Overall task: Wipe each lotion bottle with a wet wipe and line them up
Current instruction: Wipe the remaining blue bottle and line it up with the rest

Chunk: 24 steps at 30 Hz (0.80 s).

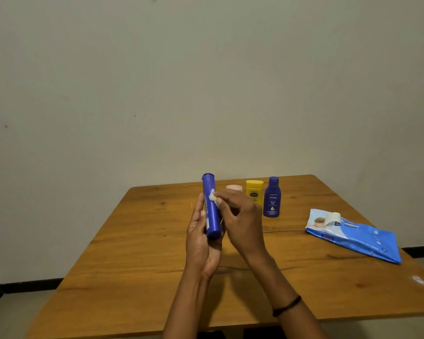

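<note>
The left hand is wrapped around the lower part of a tall blue lotion bottle, gripping it upright and slightly tilted above the wooden bench, cap end up. The right hand pinches a small crumpled wet wipe between thumb and fingertips and presses it against the upper side of that bottle. A dark band sits on the right wrist. Behind the hands, near the far edge of the bench, stand a yellow Vaseline bottle and, just beside it, a blue Nivea body milk bottle; a pale pink cap shows partly hidden behind the right hand. Well apart to the right lies a blue pack of wet wipes, its flap peeled open.
</note>
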Motion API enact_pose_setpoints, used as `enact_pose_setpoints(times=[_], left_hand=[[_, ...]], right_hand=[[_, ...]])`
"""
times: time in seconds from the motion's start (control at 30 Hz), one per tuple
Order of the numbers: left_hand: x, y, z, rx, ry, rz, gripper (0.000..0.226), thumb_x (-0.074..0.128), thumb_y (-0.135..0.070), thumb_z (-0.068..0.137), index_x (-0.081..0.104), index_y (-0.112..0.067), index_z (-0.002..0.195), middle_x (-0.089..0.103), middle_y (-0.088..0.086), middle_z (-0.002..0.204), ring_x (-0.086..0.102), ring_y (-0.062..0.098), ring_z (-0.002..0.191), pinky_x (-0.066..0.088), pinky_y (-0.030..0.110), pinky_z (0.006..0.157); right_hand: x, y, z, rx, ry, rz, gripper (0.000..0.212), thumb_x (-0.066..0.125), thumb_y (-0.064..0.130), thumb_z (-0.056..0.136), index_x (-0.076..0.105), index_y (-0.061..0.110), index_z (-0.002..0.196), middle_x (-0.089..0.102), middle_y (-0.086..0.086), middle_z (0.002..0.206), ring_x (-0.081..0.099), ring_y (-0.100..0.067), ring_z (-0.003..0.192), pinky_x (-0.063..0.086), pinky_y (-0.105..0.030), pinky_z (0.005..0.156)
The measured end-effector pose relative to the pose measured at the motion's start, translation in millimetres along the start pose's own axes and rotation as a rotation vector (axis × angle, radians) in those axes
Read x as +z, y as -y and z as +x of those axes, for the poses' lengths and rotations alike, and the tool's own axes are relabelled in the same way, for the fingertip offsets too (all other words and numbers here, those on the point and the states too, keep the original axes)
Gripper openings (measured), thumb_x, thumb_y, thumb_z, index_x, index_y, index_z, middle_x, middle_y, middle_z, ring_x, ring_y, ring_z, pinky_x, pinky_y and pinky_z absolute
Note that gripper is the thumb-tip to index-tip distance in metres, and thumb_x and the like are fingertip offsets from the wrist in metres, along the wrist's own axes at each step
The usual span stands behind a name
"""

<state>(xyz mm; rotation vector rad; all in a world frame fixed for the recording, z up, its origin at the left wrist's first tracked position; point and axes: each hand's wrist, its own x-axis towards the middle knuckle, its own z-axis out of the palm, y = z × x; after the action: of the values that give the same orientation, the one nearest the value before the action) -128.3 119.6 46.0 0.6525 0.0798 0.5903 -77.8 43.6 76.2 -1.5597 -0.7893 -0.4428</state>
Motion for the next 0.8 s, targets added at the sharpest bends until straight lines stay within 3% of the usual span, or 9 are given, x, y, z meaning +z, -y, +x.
enact_pose_setpoints(times=[0.1,0.17,0.23,0.33,0.47,0.6,0.7,0.8], left_hand=[[-7.1,0.4,3.1,0.031,0.019,0.129,0.040,0.045,-0.010,0.104,0.060,-0.025,0.138,0.064,0.010,0.137,0.063,0.030,0.123,0.057,0.040,0.096],[-9.3,-0.2,1.5,0.048,0.049,0.206,0.036,0.048,-0.024,0.104,0.060,-0.028,0.138,0.063,0.009,0.137,0.061,0.030,0.126,0.055,0.042,0.099],[-5.8,-2.0,-2.2,0.057,0.075,0.239,0.050,0.063,-0.045,0.094,0.058,-0.027,0.140,0.063,0.010,0.137,0.062,0.028,0.125,0.057,0.038,0.095],[-0.7,-1.2,-4.1,0.090,0.117,0.255,0.067,0.075,-0.034,0.085,0.051,-0.019,0.145,0.062,0.012,0.137,0.065,0.026,0.120,0.058,0.032,0.087],[1.4,2.9,-6.9,0.158,0.146,0.405,0.067,0.075,-0.032,0.081,0.053,-0.030,0.144,0.068,0.010,0.124,0.061,0.019,0.079,0.054,0.032,0.065],[7.0,2.6,-9.2,0.122,0.133,0.297,0.058,0.072,-0.028,0.083,0.059,-0.028,0.139,0.069,0.004,0.108,0.057,0.013,0.073,0.052,0.026,0.058],[14.0,0.9,-10.6,0.095,0.139,0.207,0.056,0.072,-0.036,0.082,0.062,-0.020,0.136,0.069,0.010,0.114,0.067,0.018,0.090,0.056,0.030,0.071],[15.0,-1.5,-12.1,-0.021,0.091,-0.049,0.053,0.063,-0.039,0.091,0.061,-0.011,0.135,0.069,0.015,0.118,0.070,0.021,0.101,0.059,0.034,0.077]], right_hand=[[-3.8,0.6,-24.8,-0.059,0.000,-0.072,0.029,0.068,0.013,0.089,0.069,0.018,0.118,0.067,0.006,0.116,0.059,0.004,0.108,0.048,-0.011,0.090],[-6.3,1.3,-34.7,-0.118,-0.009,-0.117,0.032,0.071,0.010,0.086,0.069,0.016,0.118,0.067,0.005,0.116,0.056,0.005,0.111,0.043,-0.008,0.094],[-7.6,3.3,-35.6,-0.154,-0.004,-0.141,0.034,0.072,0.007,0.084,0.069,0.015,0.117,0.067,0.002,0.116,0.055,0.003,0.112,0.042,-0.008,0.096],[-8.3,8.0,-19.6,-0.179,0.009,-0.181,0.030,0.070,0.007,0.085,0.069,0.013,0.115,0.067,-0.001,0.115,0.057,-0.003,0.109,0.047,-0.013,0.093],[-13.9,11.5,27.3,-0.190,0.024,-0.267,0.021,0.068,0.006,0.088,0.071,0.011,0.108,0.066,-0.002,0.110,0.057,-0.010,0.104,0.047,-0.015,0.088],[-13.7,14.2,56.2,-0.207,0.050,-0.261,0.016,0.066,0.009,0.090,0.073,0.013,0.104,0.066,0.001,0.105,0.058,-0.009,0.100,0.049,-0.016,0.084],[-6.4,14.7,36.2,-0.190,-0.023,-0.195,0.020,0.065,0.011,0.091,0.070,0.014,0.110,0.065,0.001,0.110,0.059,-0.009,0.103,0.051,-0.021,0.086],[0.8,15.8,0.3,-0.130,0.013,-0.087,0.023,0.066,0.018,0.091,0.069,0.020,0.114,0.065,0.007,0.111,0.058,0.000,0.104,0.051,-0.018,0.085]])
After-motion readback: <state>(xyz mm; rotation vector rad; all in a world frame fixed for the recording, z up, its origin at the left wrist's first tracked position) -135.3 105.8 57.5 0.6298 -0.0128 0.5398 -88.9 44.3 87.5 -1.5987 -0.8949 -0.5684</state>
